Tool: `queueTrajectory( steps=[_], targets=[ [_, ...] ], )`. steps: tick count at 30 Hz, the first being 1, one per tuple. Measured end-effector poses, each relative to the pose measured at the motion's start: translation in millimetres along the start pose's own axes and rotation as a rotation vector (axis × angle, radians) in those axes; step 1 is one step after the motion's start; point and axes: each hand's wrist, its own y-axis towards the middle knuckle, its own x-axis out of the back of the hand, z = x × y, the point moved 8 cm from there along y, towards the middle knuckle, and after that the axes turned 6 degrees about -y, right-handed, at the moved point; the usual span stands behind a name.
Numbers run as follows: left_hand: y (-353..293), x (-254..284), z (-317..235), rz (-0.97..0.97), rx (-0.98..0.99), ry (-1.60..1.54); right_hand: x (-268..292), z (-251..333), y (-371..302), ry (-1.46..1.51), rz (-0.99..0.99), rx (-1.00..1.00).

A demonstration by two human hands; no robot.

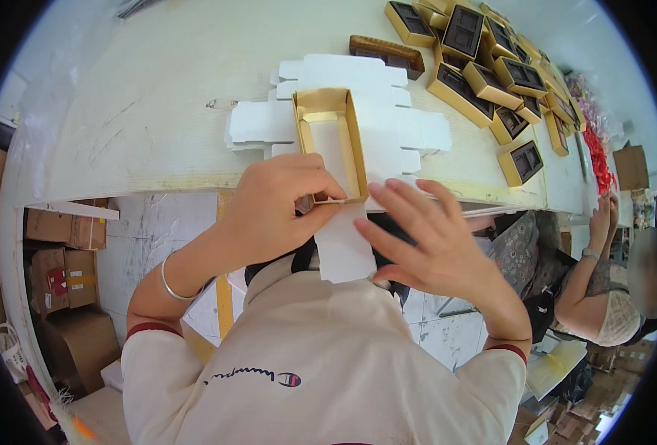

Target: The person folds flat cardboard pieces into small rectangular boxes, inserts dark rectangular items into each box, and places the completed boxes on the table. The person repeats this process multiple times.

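A gold-walled cardboard box (354, 141), partly folded, lies over the table's near edge. Its walls stand up around a pale floor, and a white end flap (345, 248) hangs toward my body. My left hand (288, 196) pinches the near end of the box between thumb and fingers, at the left corner. At the right near corner, my right hand (428, 241) has its fingers spread, with fingertips beside the box and thumb close to the flap's lower edge. Beneath the box, flat white cardboard blanks (425, 132) lie stacked on the table.
Finished-looking gold boxes with dark inserts (462, 93) are heaped at the far right. A dark brown tray (388, 55) lies behind the blanks. Brown cartons (65, 278) fill a shelf at lower left. Another person's arm (592, 256) reaches toward red ribbon-like strips (599, 159) on the right.
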Motion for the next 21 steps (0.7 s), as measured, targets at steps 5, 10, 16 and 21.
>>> queueTrajectory(
  steps=[5,10,16,21],
  targets=[
    [3.9,-3.7,-2.1,0.103,-0.051,0.066,-0.5,-9.7,3.7,0.109,-0.443,-0.029],
    [8.3,6.0,13.5,0.132,0.157,-0.311,-29.2,-49.8,19.2,0.767,-0.547,-0.434],
    [2.2,6.1,9.9,-0.118,0.031,-0.321,-8.6,-17.1,24.0,0.024,-0.514,-0.217],
    [-11.9,-2.4,-8.0,-0.169,-0.258,0.117,-17.7,-9.0,31.5,-0.111,-0.3,-0.155]
  ],
)
